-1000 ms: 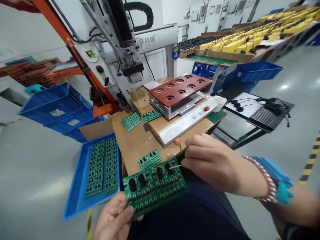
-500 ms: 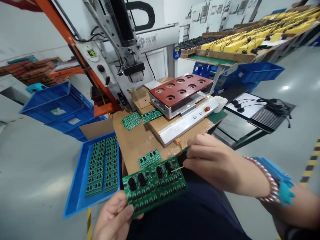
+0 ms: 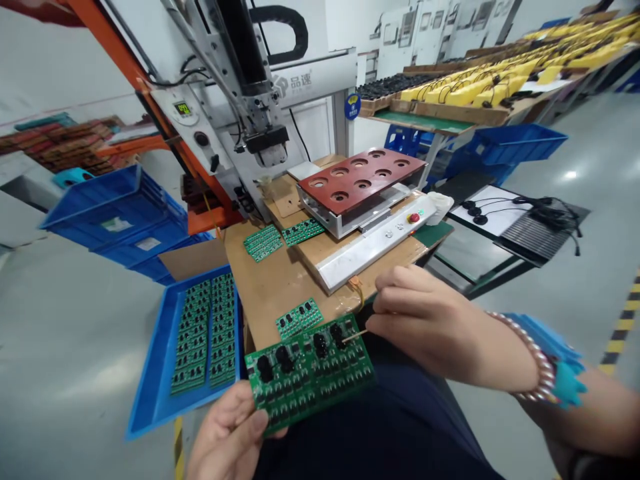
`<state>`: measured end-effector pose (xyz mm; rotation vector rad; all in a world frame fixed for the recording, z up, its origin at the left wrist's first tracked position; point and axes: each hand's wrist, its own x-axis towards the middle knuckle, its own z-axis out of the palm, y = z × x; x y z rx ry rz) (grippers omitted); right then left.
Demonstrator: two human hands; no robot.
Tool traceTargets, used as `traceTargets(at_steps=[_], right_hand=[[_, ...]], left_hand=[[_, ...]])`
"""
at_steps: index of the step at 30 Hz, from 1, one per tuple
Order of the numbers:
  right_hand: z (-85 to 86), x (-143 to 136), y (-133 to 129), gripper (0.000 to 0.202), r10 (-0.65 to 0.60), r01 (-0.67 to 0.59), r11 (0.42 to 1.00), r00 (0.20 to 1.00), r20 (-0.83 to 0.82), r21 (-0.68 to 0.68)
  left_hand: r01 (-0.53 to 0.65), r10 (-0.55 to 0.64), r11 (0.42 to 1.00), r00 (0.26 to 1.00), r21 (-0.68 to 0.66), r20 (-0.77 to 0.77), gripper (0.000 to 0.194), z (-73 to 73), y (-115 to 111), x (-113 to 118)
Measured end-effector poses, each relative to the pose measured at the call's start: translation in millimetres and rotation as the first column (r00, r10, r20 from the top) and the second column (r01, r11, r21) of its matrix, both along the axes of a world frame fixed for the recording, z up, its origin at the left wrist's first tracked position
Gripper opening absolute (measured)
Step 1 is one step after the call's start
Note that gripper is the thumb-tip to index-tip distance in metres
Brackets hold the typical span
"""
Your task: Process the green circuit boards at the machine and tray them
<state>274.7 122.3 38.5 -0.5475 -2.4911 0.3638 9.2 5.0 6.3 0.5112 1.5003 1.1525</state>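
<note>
My left hand (image 3: 233, 430) grips the lower left corner of a green circuit board (image 3: 310, 381), thumb on top. The board is tilted toward me above my lap and carries several black blobs along its upper part and rows of small parts below. My right hand (image 3: 425, 327) is closed on a thin wooden stick (image 3: 356, 335), whose tip meets the board beside the rightmost black blob (image 3: 337, 333). Just behind the held board, a second circuit board (image 3: 300, 319) lies on the brown worktable (image 3: 265, 287).
A blue tray (image 3: 150, 393) at the left holds stacked boards. More boards (image 3: 263, 243) lie near the machine's red fixture plate (image 3: 363, 175) with round recesses. A control bar (image 3: 370, 243) with a red button crosses the table. Blue crates (image 3: 115, 207) stand at far left.
Almost nothing differs. Both hands keep the same hold, the stick's tip stays beside the rightmost black blob, and the view has shifted very slightly.
</note>
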Motion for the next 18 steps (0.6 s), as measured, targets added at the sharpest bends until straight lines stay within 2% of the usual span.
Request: traceTargets(at_steps=[9,18], right_hand=[[-3.2,-0.8,-0.7,0.017,-0.044,0.044,0.999,0.999,-0.02,0.028],[-3.8,-0.2,-3.3,0.016,-0.027,0.028,0.999,0.999,-0.032,0.019]], left_hand=[[0.01,-0.01,1.0,1.0,0.003,0.022,0.021,0.4,0.0,1.0],[-0.002,0.002,1.0,0.999,-0.004,0.04,0.021,-1.0,-0.1,0.4]])
